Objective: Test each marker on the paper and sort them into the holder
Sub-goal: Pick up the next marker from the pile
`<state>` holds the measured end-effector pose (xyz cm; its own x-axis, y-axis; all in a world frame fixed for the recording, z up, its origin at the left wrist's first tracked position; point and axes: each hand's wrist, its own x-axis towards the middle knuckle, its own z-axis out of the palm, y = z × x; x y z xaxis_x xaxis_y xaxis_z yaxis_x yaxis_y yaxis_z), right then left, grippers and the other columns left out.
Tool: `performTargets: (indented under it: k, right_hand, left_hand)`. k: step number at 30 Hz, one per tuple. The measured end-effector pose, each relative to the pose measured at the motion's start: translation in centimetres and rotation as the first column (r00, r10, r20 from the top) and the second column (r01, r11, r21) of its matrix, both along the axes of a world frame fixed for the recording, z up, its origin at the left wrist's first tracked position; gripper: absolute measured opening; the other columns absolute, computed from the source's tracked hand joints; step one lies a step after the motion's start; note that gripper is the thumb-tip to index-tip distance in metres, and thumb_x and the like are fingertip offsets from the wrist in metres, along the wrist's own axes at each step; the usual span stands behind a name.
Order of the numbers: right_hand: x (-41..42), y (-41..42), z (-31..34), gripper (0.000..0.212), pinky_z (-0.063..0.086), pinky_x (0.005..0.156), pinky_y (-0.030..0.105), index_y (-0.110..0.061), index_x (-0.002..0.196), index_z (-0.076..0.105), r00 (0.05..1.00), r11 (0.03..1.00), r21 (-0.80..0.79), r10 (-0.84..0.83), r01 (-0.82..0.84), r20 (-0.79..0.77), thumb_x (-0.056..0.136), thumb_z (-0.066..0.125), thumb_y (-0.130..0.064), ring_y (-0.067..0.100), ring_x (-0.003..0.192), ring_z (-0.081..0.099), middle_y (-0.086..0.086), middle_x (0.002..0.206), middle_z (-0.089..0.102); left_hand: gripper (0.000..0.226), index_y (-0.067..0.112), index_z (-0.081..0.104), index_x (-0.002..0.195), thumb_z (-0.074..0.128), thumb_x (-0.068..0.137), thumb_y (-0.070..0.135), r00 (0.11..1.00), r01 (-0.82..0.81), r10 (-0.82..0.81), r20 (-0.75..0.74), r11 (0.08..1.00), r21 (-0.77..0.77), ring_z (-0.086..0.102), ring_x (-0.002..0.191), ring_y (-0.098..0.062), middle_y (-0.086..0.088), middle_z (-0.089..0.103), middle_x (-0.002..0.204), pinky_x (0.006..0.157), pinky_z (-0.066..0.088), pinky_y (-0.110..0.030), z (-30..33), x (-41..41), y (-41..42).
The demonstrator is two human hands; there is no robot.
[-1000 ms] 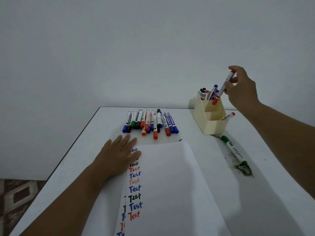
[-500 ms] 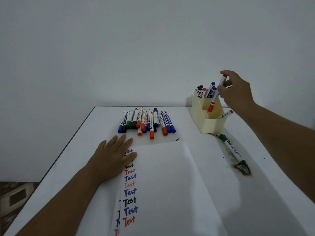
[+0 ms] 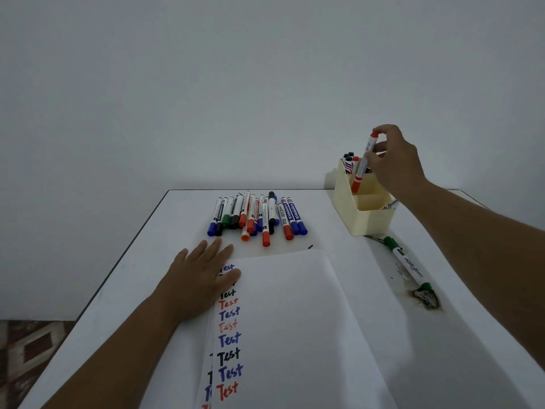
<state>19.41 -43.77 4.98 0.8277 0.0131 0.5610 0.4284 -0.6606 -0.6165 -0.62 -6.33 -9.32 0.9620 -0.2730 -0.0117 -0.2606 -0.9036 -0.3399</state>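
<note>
Head view, the only one supplied. The right hand (image 3: 395,160) pinches a red-capped white marker (image 3: 363,163) near its upper end, cap end pointing down into the rear compartment of the cream plastic holder (image 3: 365,215); held nearly upright, it appears lined up to drop in beside the dark-capped markers (image 3: 348,162) standing there. Judged step: sorting a tested marker. The left hand (image 3: 203,274) lies flat, fingers straight, grasping nothing, on the left edge of the white paper sheet (image 3: 292,320), evidently pinning it for writing. A column of "Test" marks (image 3: 229,329) in blue, red and black runs down that edge. A row of untested mixed-colour markers (image 3: 256,215) lies on the white table (image 3: 368,305) just beyond the paper, within reach. A green-capped marker (image 3: 408,265) lies apart to the right of the paper, one end at a dark smear (image 3: 424,299), possibly set aside; reason not determinable
</note>
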Motion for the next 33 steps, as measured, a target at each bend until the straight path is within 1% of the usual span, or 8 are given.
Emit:
performTargets:
  k: [4,6,9,11,17,24,28,33]
  right_hand:
    - [0.4,0.1,1.0,0.036,0.059,0.068,0.033,-0.026,0.133,0.047,0.999,1.000,-0.020,-0.019,0.019,0.039,0.100,0.058,-0.017,0.021,0.085,0.066,0.001,0.103,0.064]
    - [0.7,-0.1,2.1,0.037,0.055,0.063,0.025,-0.025,0.133,0.048,0.997,1.000,0.013,-0.017,0.016,0.070,0.099,0.058,-0.015,0.019,0.084,0.065,0.001,0.102,0.064]
    - [1.3,-0.2,4.0,0.037,0.048,0.065,0.017,-0.022,0.133,0.049,0.990,0.998,0.061,-0.026,0.018,0.137,0.098,0.059,-0.014,0.017,0.087,0.066,0.003,0.103,0.067]
    - [1.8,-0.3,5.1,0.037,0.046,0.066,0.013,-0.020,0.132,0.048,0.985,0.996,0.083,-0.047,0.033,0.166,0.098,0.060,-0.014,0.015,0.087,0.065,0.002,0.104,0.067]
    - [2.9,0.1,5.2,0.037,0.048,0.070,0.017,-0.021,0.132,0.047,0.988,0.996,0.077,-0.051,0.040,0.148,0.098,0.062,-0.014,0.016,0.091,0.066,0.001,0.108,0.067]
    - [4.4,0.3,2.2,0.023,0.055,0.065,0.032,-0.022,0.123,0.055,0.996,0.984,-0.150,-0.092,0.092,0.009,0.100,0.056,-0.018,0.023,0.078,0.066,0.000,0.097,0.067]
    - [6.4,-0.6,0.5,0.023,0.049,0.086,0.032,-0.034,0.112,0.070,0.978,0.916,-0.391,-0.153,0.087,-0.142,0.096,0.055,-0.037,0.021,0.107,0.062,-0.003,0.120,0.067]
    - [6.8,-0.7,-0.1,0.044,0.038,0.112,0.039,-0.033,0.140,0.056,0.981,0.925,-0.366,-0.157,0.106,-0.112,0.096,0.051,-0.032,0.026,0.138,0.047,-0.001,0.148,0.054]
  left_hand:
    - [0.069,0.031,0.035,0.140,0.064,0.084,0.060,1.000,0.016,-0.016,-0.015,0.999,-0.031,0.041,0.137,-0.049,-0.022,0.038,0.154,0.095,0.046,-0.064,-0.3,0.1,0.1]
    - [0.069,0.033,0.026,0.147,0.035,0.090,0.070,1.000,-0.003,0.002,-0.018,0.998,-0.069,0.029,0.144,-0.047,-0.020,0.026,0.160,0.105,0.038,-0.063,-0.2,0.1,0.0]
    - [0.117,0.031,0.004,0.159,-0.033,0.062,0.084,0.990,-0.117,0.101,-0.100,0.978,-0.175,-0.002,0.153,-0.035,-0.009,-0.006,0.167,0.120,0.015,-0.055,0.2,0.2,-0.4]
    - [0.133,0.029,0.003,0.160,-0.044,0.047,0.083,0.987,-0.124,0.106,-0.120,0.980,-0.153,-0.007,0.153,-0.034,-0.009,-0.010,0.167,0.121,0.011,-0.054,0.6,0.2,-0.8]
    - [0.137,0.030,0.005,0.159,-0.045,0.044,0.084,0.982,-0.133,0.112,-0.154,0.982,-0.136,-0.009,0.153,-0.034,-0.008,-0.011,0.167,0.121,0.010,-0.056,0.6,0.3,-0.6]
    - [0.137,0.030,0.002,0.160,-0.041,0.043,0.088,0.979,-0.157,0.128,-0.159,0.970,-0.184,-0.011,0.153,-0.031,-0.006,-0.013,0.167,0.122,0.008,-0.055,0.7,0.3,-0.8]
    - [0.136,0.032,0.001,0.159,-0.041,0.043,0.088,0.978,-0.172,0.141,-0.155,0.963,-0.207,-0.011,0.153,-0.029,-0.003,-0.013,0.167,0.122,0.008,-0.054,0.6,0.6,-0.6]
    - [0.129,0.033,-0.003,0.159,-0.036,0.048,0.090,0.978,-0.188,0.159,-0.136,0.952,-0.243,-0.010,0.153,-0.026,-0.001,-0.013,0.167,0.122,0.009,-0.053,0.0,0.9,-0.4]
